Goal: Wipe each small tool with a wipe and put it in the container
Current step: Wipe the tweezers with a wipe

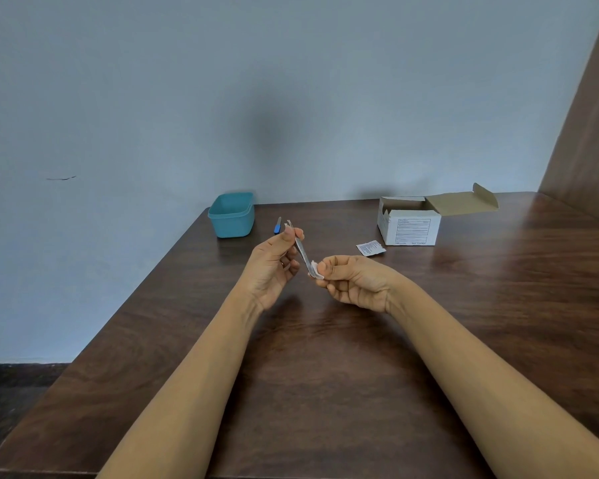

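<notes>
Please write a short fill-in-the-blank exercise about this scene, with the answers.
1. The left hand holds metal ____.
2. The right hand pinches a white ____ round their lower end.
3. The box stands with its flap ____.
4. The blue tool lies beside the teal ____.
Answers: tweezers, wipe, open, container.

Above the middle of the dark wooden table (325,357), the left hand (274,267) pinches metal tweezers (301,252) near their tips, while the right hand (353,281) pinches a white wipe (317,269) around the lower end. Far left corner — a teal container (231,216), a blue-handled tool (277,226) beside it. Toward the far edge — an open white box (410,224) and 1 torn sachet (370,248).
</notes>
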Demonstrator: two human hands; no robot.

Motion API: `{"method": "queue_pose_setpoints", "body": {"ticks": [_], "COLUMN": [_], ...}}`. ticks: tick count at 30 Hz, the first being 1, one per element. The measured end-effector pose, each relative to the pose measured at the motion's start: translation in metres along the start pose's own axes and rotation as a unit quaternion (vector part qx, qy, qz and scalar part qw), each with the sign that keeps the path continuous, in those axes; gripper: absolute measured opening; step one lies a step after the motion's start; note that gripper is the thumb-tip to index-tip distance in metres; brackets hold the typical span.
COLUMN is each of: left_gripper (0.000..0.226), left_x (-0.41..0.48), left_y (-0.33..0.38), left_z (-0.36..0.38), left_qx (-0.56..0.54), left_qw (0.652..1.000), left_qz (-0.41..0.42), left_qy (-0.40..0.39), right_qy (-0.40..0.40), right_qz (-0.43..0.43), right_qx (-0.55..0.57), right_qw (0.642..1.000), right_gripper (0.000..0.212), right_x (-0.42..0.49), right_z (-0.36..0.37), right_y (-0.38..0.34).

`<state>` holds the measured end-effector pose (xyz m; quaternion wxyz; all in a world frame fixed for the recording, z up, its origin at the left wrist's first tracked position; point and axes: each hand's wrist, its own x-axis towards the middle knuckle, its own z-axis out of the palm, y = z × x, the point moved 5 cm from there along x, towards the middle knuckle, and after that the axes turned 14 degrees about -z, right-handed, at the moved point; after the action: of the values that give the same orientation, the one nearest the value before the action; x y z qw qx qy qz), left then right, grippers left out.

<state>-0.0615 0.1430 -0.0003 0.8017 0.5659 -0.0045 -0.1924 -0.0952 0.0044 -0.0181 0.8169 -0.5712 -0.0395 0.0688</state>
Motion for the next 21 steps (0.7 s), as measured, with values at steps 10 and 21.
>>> {"method": "queue_pose_setpoints", "body": {"ticks": [10, 21], "left_gripper": [0.03, 0.026], "left_x": [-0.001, 0.002], "left_y": [-0.005, -0.006], "left_z": [0.004, 0.002], "left_qx": [0.023, 0.004], "left_qw": [0.999, 0.998], "left_qz": [0.005, 0.041], "left_qy": [0.023, 0.046], "right_qy": [-0.048, -0.057], "right_qz": [-0.046, -0.203], "right_qx": [-0.03, -0.083], "right_qw": [0.997, 0.974], "right_gripper": [0.024, 0.038], "right_x": [0.001, 0.001], "right_z": [0.008, 0.014], "right_y": [-0.002, -0.011]}}
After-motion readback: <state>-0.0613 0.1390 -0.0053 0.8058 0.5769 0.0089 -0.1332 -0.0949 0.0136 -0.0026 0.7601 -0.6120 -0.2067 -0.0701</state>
